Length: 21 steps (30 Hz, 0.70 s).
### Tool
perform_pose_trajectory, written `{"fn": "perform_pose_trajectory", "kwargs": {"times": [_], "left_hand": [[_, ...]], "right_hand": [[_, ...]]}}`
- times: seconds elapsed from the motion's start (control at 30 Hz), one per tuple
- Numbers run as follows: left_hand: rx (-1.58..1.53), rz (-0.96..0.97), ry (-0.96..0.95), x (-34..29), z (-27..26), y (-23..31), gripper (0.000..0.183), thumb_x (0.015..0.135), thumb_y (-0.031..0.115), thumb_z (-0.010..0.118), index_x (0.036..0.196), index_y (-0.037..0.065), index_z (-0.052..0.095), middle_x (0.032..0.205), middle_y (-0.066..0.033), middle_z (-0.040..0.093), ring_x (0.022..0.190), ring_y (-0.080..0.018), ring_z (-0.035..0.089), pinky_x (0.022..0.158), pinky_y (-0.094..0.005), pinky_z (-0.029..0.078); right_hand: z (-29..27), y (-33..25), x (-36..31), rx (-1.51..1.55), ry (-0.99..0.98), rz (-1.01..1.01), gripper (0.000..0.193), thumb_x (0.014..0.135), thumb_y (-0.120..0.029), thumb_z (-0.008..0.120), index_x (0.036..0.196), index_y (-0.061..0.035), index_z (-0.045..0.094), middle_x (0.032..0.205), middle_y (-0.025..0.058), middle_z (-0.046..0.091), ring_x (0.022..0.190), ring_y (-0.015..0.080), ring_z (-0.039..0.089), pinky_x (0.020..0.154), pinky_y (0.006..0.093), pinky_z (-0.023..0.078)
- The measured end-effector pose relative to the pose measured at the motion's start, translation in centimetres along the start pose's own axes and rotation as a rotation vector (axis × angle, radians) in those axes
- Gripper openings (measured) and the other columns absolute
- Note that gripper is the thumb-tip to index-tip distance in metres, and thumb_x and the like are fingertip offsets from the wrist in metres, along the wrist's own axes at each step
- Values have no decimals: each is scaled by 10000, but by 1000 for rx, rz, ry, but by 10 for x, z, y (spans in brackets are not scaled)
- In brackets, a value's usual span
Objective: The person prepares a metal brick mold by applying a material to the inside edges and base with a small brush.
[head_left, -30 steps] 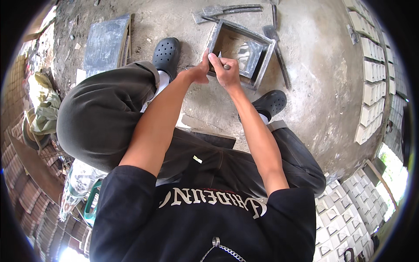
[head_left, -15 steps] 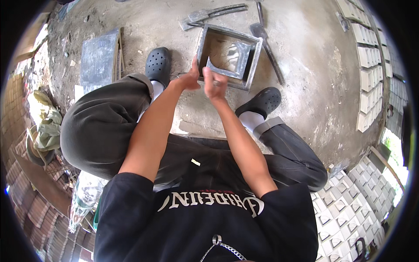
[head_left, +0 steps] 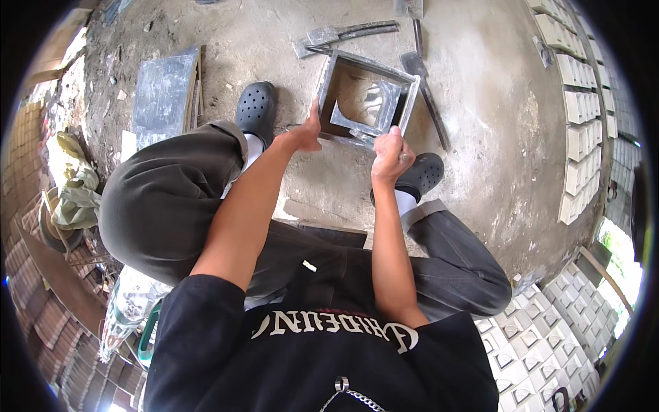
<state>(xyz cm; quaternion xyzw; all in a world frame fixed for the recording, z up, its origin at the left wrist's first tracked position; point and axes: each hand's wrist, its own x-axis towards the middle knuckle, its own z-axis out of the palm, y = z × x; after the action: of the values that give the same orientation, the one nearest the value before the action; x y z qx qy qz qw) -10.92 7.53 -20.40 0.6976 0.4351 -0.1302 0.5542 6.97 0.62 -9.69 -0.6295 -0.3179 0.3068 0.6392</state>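
A square grey box-like mould (head_left: pixel 413 93) sits on the floor in front of me. Inside it lies an inner grey piece (head_left: pixel 390 103) with a concave curved edge, around a pale, dusty hollow. My left hand (head_left: pixel 307 132) rests against the mould's left wall, its fingers extended and thumb apart. At the near right corner my right hand (head_left: pixel 393 156) is closed with the thumb on top. It grips what looks like a thin flat-bladed tool (head_left: pixel 361 136), whose blade lies along the near rim; its handle is mostly hidden in the fist.
Beyond the mould lie flat-bladed tools (head_left: pixel 364 29) and a long dark bar (head_left: pixel 434 112). Dark boards (head_left: pixel 163 89) are stacked at left. My clogs (head_left: pixel 257 110) stand either side. Pale blocks (head_left: pixel 578 103) line the right, with more (head_left: pixel 542 336) at lower right.
My right hand has moved right, from the middle of the near wall to the near right corner. The left hand stays at the left wall. The view has shifted slightly.
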Motion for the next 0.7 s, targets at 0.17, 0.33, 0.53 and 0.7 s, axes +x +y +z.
{"fn": "perform_pose_trajectory", "kwargs": {"times": [0.17, 0.33, 0.53, 0.7], "left_hand": [[-10, 47, 93, -1, 1, -12, 1295, 764, 101, 703, 1317, 5, -465, 1352, -437, 392, 1210, -400, 545, 1077, -387, 364], [-40, -37, -51, -3, 5, -2, 1242, 793, 225, 709, 1366, -79, -350, 1461, -399, 302, 1419, -338, 328, 1207, -455, -60], [-71, -20, 20, -3, -3, -10, 1235, 814, 319, 709, 1393, -101, -299, 1497, -379, 256, 1454, -339, 249, 1215, -428, 57], [-39, 238, 474, 4, 23, -42, 1296, 803, 424, 775, 1447, -46, -246, 1414, -407, 352, 1339, -448, 409, 1143, -364, 276]], "right_hand": [[-11, -2, 11, -72, -95, 141, 503, 971, -240, 565, 521, -37, 467, 507, -19, 447, 481, 65, 389, 466, 273, 272], [-40, 24, 0, -183, -25, -55, 485, 962, -239, 562, 530, -32, 487, 494, -16, 436, 484, 77, 407, 471, 287, 293], [-34, -8, 6, 30, 6, 36, 471, 973, -228, 543, 553, -20, 493, 508, -4, 449, 478, 84, 398, 468, 295, 290], [-25, 20, 9, -187, -70, 67, 488, 978, -237, 532, 541, -33, 459, 529, 15, 474, 487, 107, 430, 485, 296, 323]]}}
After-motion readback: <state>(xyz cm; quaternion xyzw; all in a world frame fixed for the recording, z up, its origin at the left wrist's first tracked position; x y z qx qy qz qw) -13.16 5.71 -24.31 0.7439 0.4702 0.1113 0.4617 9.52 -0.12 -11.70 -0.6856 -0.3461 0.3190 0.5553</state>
